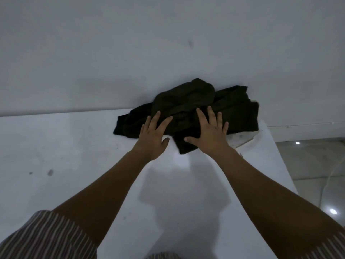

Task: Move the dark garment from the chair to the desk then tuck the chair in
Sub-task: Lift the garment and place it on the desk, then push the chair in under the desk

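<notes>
The dark garment (pixel 188 107) lies crumpled in a heap at the far right part of the white desk (pixel 74 156), up against the wall. My left hand (pixel 154 136) rests flat on the garment's near left edge, fingers spread. My right hand (pixel 209 130) lies flat on its near right part, fingers spread too. Neither hand is closed around the cloth. The chair is out of view.
A pale wall (pixel 130 53) rises directly behind the desk. The desk's right edge (pixel 280 161) drops to a shiny tiled floor (pixel 317 174), where a thin pale cable runs. The desk's far right corner looks chipped beside the garment.
</notes>
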